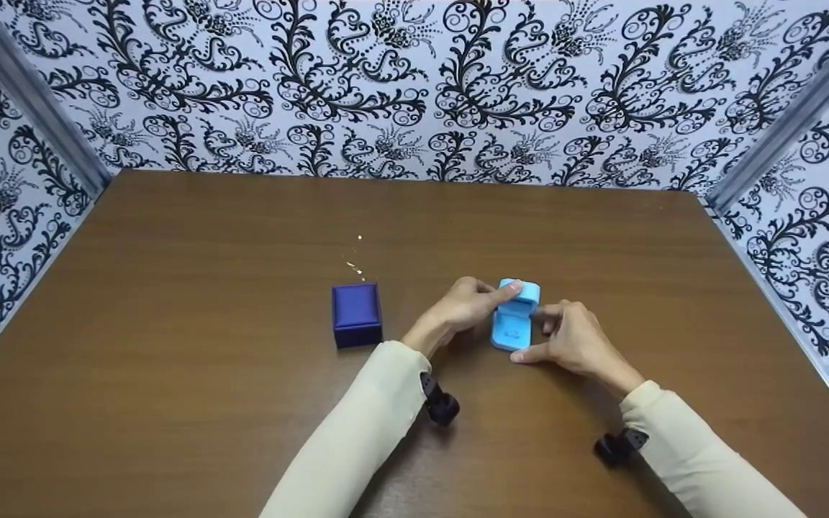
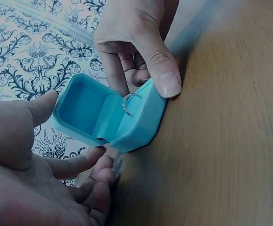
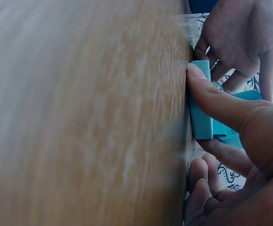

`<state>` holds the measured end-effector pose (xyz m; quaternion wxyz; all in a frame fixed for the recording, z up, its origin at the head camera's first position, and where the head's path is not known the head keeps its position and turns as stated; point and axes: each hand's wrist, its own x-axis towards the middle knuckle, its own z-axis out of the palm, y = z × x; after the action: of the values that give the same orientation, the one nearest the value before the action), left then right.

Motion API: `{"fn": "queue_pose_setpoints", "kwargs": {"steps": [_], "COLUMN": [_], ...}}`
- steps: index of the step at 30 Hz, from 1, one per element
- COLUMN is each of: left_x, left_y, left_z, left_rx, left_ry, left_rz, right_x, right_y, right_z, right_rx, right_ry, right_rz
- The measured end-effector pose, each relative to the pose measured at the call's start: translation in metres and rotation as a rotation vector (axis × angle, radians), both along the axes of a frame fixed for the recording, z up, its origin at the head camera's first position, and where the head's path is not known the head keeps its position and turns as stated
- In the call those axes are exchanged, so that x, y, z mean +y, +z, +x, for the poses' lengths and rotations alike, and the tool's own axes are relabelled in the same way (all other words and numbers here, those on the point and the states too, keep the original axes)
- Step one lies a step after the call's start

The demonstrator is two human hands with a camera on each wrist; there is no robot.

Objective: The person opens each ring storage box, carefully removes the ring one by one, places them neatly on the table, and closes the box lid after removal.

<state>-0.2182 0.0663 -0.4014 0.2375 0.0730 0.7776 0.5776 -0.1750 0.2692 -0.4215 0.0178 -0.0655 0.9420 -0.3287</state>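
A light blue ring box (image 1: 512,332) stands on the table with its lid raised. Inside its base a ring (image 2: 129,104) sits upright in the slot, clearest in the left wrist view. My left hand (image 1: 463,306) holds the lid, thumb on its edge and fingers behind it. On the other side my right hand (image 1: 576,338) grips the base, with the thumb at the front and the forefinger along the side. In the right wrist view the right thumb lies across the base, hiding part of it.
Left of my left hand stands a dark blue box (image 1: 357,309) with its lid down. Small bright specks (image 1: 355,268) show on the wooden table (image 1: 191,345) behind it. Patterned walls (image 1: 386,86) rise along the back and both sides.
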Motion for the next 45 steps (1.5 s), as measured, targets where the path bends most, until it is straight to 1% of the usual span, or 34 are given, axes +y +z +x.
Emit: {"fn": "queue_pose_setpoints", "kwargs": {"steps": [3,7,11,16,22,25,29,34,41,45], "left_x": [-0.004,-0.011,-0.017,-0.019,-0.011,-0.006,-0.001,0.004,0.008,0.009], "left_y": [0.002,0.004,0.005,0.003,-0.003,-0.008,-0.012,-0.015,-0.017,-0.018], "left_z": [0.002,0.005,0.01,0.019,0.029,0.032,0.034,0.035,0.036,0.036], "left_rx": [0.026,0.054,0.071,0.151,0.242,0.293,0.335,0.352,0.344,0.362], "left_ry": [0.022,0.035,0.053,0.082,0.051,0.028,0.017,0.039,0.057,0.054], "left_rz": [0.014,0.017,0.043,0.063,0.02,-0.023,-0.1,-0.139,-0.154,-0.158], "right_x": [0.0,-0.001,-0.001,-0.001,-0.001,-0.001,-0.001,-0.001,-0.002,-0.001], "right_y": [0.0,0.001,0.001,0.002,0.002,0.001,0.0,0.0,-0.001,-0.001], "right_z": [0.0,0.001,0.001,0.002,0.002,0.002,0.002,0.002,0.001,0.001], "right_rx": [0.005,0.016,0.013,0.024,0.017,0.006,0.001,0.012,0.024,0.022], "right_ry": [0.003,0.01,0.005,0.013,0.016,0.007,0.0,0.004,0.007,0.01], "right_rz": [-0.013,-0.019,-0.016,-0.019,-0.019,-0.018,-0.018,-0.017,-0.024,-0.022]}}
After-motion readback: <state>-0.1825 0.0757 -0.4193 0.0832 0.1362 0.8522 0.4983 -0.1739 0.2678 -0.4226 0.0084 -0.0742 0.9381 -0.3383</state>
